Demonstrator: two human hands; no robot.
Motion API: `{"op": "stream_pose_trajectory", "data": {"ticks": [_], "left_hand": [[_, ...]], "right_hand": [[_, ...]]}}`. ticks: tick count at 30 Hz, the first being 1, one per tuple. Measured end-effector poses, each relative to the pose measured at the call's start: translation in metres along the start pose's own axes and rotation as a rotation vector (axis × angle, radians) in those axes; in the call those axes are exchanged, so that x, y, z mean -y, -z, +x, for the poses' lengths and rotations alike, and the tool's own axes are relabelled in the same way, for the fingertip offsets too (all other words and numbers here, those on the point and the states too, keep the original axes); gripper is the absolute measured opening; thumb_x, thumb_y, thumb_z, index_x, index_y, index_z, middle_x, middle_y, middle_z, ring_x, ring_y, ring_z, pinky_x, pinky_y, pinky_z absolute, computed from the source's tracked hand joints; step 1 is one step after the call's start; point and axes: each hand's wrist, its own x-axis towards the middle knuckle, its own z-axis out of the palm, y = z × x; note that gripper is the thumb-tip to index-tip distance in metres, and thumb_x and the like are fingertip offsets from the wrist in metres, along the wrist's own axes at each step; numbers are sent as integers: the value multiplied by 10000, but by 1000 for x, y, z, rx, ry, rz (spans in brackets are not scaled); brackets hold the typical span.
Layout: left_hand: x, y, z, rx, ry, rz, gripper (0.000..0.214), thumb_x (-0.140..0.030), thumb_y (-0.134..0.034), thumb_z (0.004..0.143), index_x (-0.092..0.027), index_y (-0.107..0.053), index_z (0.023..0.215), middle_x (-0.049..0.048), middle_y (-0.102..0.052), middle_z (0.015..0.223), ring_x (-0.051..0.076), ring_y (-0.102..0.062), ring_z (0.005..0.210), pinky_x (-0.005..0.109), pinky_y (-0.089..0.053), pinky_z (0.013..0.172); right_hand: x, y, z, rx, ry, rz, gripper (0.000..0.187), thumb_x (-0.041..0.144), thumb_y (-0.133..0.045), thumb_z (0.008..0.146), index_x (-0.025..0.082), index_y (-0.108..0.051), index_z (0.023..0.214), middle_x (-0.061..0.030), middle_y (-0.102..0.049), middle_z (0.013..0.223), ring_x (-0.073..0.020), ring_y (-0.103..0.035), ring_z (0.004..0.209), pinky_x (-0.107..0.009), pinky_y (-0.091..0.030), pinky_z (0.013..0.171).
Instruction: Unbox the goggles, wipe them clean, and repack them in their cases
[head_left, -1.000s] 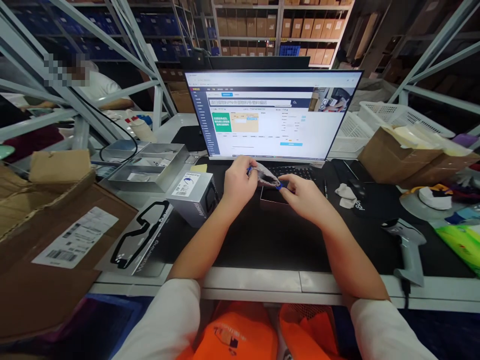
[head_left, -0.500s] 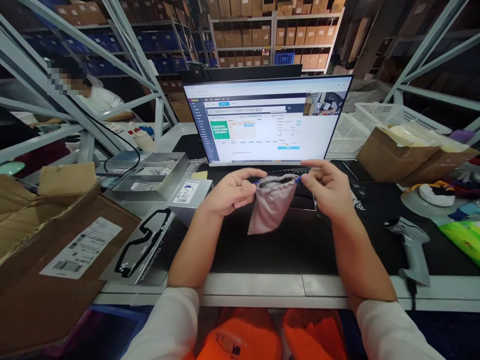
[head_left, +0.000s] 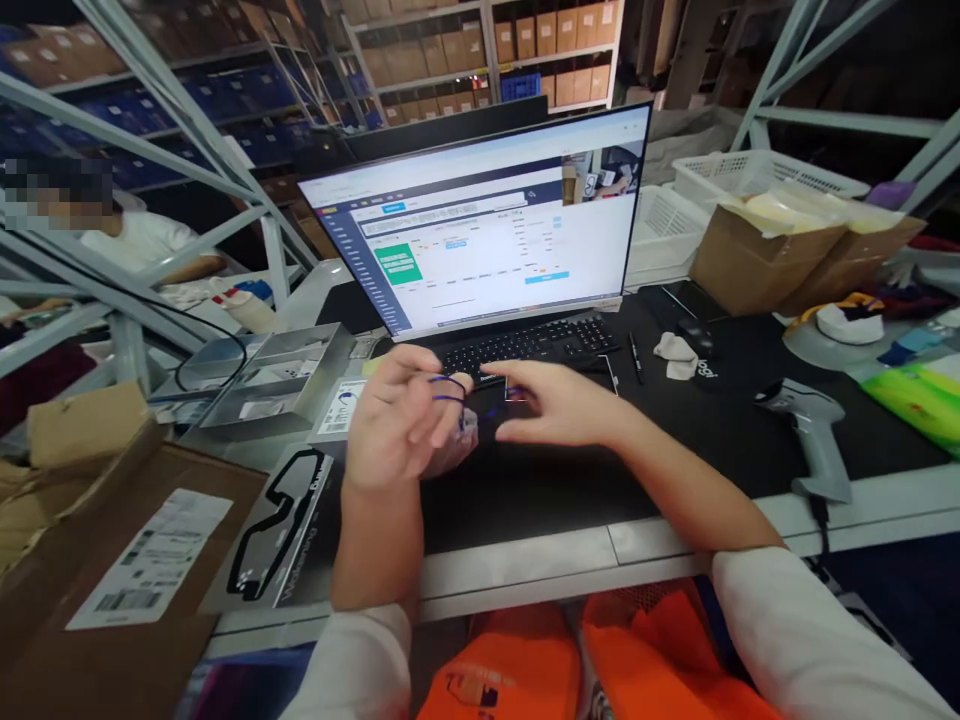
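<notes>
The small greyish-pink drawstring pouch (head_left: 452,448) hangs by my left hand (head_left: 390,425), partly hidden behind its fingers. Blue cord (head_left: 448,390) loops over those fingers, which are curled and somewhat blurred. To the right, my right hand (head_left: 559,402) has its thumb and fingers apart, with nothing gripped between them. A blurred bit of blue cord shows in the gap between the two hands. Just behind them lies the black keyboard (head_left: 525,345).
A monitor (head_left: 480,230) stands behind the keyboard. At left are an open carton (head_left: 112,560), a printed box (head_left: 277,520) and a grey tray (head_left: 292,375). On the right lie a barcode scanner (head_left: 814,430), a crumpled cloth (head_left: 677,355) and brown boxes (head_left: 765,250). A co-worker (head_left: 142,235) sits far left.
Both hands held the pouch's mouth stretched between them; now my right hand is off it and opened. My left hand has turned upright and moved left with the pouch. The view has shifted right.
</notes>
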Motion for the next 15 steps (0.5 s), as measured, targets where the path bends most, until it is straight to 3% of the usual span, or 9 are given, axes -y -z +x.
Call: {"op": "stream_pose_trajectory", "data": {"ticks": [2,3,5,7,9,11,13,15], "left_hand": [[10,-8,-4,114,66,47,188,-409,-792,844,-281,-698,945,-122,-307,406,71,-321,336,249,-478,498],[15,-12,-6,162,90,72,180,-405,-772,864,-269,-705,959,-108,-338,420,79,-368,349,226,-416,444],[24,-19,-10,221,102,123,154,-386,-736,899,-255,-707,975,-89,-375,444,94,-451,387,212,-367,418],[28,-21,-12,231,68,171,137,-366,-731,907,-256,-705,984,-89,-374,453,104,-498,418,227,-406,456],[30,-18,-8,165,-40,189,201,-407,-746,893,-258,-706,1022,-89,-403,475,107,-508,440,261,-464,521],[34,-11,3,9,-223,195,286,-488,-721,897,-259,-700,1067,-61,-511,576,116,-541,520,303,-513,623],[48,-2,18,-122,-359,311,286,-524,-599,968,-277,-678,1088,-29,-601,756,127,-585,674,316,-521,740],[72,7,34,-106,-337,536,262,-475,-508,1019,-275,-678,1019,-11,-622,874,139,-597,827,316,-497,833]], "right_hand": [[7,-23,3,74,93,-13,690,470,-822,802,215,-581,1396,-67,-682,1131,-200,-642,908,-303,-503,769],[9,-32,4,99,125,-16,643,477,-830,797,210,-619,1342,-79,-675,1183,-214,-648,962,-304,-506,789],[11,-47,8,148,133,-34,347,416,-789,854,189,-713,1104,-67,-700,1096,-204,-657,919,-283,-492,751],[12,-49,10,188,95,-77,137,304,-725,905,169,-715,885,-40,-708,926,-170,-638,794,-260,-453,682],[11,-37,10,190,62,-131,156,235,-679,924,153,-688,791,-21,-683,791,-149,-598,697,-251,-405,628],[9,-12,6,118,33,-139,168,221,-655,936,149,-684,786,-6,-662,731,-138,-578,659,-249,-380,612],[4,22,-1,-41,-49,-83,154,241,-643,945,154,-700,830,7,-648,700,-132,-585,634,-246,-383,608],[-5,59,-12,-273,-209,-22,143,251,-621,948,155,-719,907,14,-631,670,-118,-581,574,-241,-384,587]]}}
